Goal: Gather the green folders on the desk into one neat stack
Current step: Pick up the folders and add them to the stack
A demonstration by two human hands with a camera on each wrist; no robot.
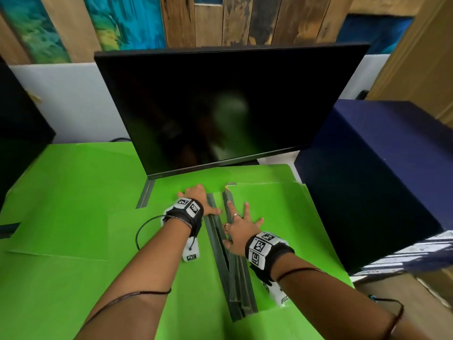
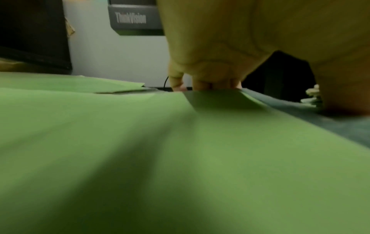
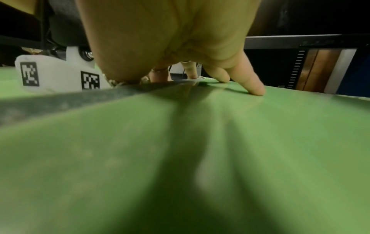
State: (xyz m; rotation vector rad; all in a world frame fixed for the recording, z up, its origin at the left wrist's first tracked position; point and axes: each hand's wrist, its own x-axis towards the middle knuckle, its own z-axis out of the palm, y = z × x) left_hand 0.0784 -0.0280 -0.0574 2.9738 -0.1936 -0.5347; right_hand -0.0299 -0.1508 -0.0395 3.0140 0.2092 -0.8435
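green folders (image 1: 264, 217) lie spread over the desk below the monitor (image 1: 220, 106), centre frame. our left hand (image 1: 198, 200) and right hand (image 1: 241, 229) press flat, fingers apart, likely pinning two piles so their dark edges slide together.

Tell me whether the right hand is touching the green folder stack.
Touching. The right wrist view shows the right hand with fingertips pressed flat on the green folder stack.
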